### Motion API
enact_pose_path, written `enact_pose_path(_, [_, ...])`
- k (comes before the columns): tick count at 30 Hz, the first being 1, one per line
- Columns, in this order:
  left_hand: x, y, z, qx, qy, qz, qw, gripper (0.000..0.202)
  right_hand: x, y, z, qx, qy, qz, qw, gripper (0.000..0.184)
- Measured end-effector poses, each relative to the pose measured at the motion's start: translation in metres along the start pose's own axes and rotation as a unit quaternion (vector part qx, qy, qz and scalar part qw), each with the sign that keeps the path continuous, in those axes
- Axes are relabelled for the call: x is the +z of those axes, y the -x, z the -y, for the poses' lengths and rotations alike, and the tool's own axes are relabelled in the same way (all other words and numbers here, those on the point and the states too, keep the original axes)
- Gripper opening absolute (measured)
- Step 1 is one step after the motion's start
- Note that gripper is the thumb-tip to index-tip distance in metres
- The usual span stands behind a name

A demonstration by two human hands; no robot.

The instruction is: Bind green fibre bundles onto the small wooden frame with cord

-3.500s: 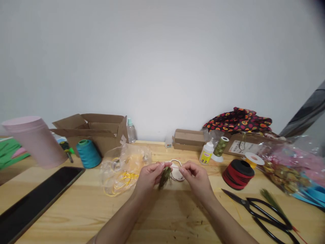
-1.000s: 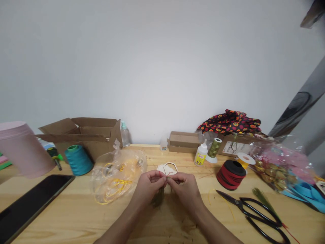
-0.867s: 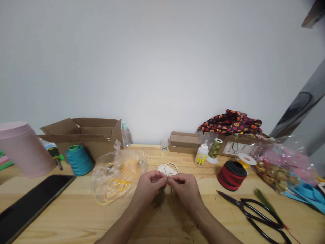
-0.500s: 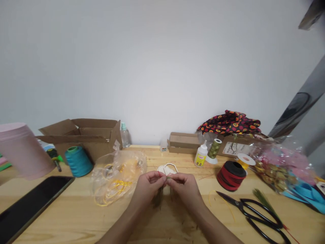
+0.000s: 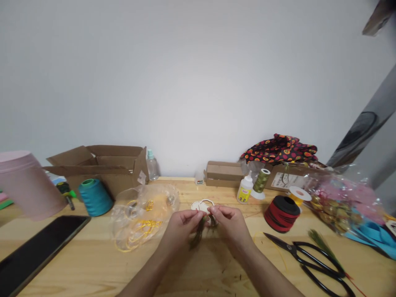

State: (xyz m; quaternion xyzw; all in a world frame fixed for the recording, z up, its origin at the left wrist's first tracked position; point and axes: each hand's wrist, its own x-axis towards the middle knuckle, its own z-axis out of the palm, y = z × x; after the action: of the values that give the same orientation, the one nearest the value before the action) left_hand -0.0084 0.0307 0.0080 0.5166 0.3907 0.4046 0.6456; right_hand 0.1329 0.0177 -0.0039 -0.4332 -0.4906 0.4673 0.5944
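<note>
My left hand (image 5: 181, 225) pinches the top of a small bundle of olive-green thread (image 5: 198, 235) that hangs down toward the wooden table (image 5: 93, 264). My right hand (image 5: 230, 225) is closed beside it, fingertips pinched on the same bundle, apparently on a thin thread at its top. The two hands almost touch over the table's middle. Just behind them lies a small pale cut-out shape (image 5: 201, 205).
Black scissors (image 5: 312, 258) and a green tuft (image 5: 321, 243) lie at right, near a red cord spool (image 5: 282, 213), glue bottle (image 5: 245, 190) and olive thread spool (image 5: 260, 180). At left are a clear bag with yellow cord (image 5: 142, 214), teal thread cone (image 5: 93, 197), pink tub (image 5: 26, 183), black tablet (image 5: 37, 251) and cardboard box (image 5: 102, 163).
My hands, spread apart with a thread stretched between them at first, came together. In the last half second the green bundle swung into view below my left fingers and both hands rose slightly.
</note>
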Motion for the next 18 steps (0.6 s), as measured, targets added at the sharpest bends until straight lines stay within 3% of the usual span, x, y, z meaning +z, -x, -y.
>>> enact_pose_path(3, [-0.0032,-0.0023,-0.0004,-0.001,0.014,-0.015,1.000,0.028,0.0016,0.0011,0.0058,-0.080,0.115,-0.018,0.990,0.017])
enact_pose_path(9, [-0.0066,-0.0025,0.0023,0.037,-0.006,-0.036,0.999,0.026,0.0050,0.0061,0.0091,-0.233,0.266,0.007,0.935,0.012])
enact_pose_path(13, [-0.0073,-0.0015,0.0000,0.048,0.020,-0.059,0.997,0.024,0.0037,0.0053,0.0059,-0.244,0.255,0.000,0.936,0.008])
enact_pose_path(18, [-0.0065,-0.0018,0.0008,0.040,0.067,-0.058,0.995,0.024,0.0037,0.0046,0.0052,-0.210,0.213,-0.003,0.954,0.008])
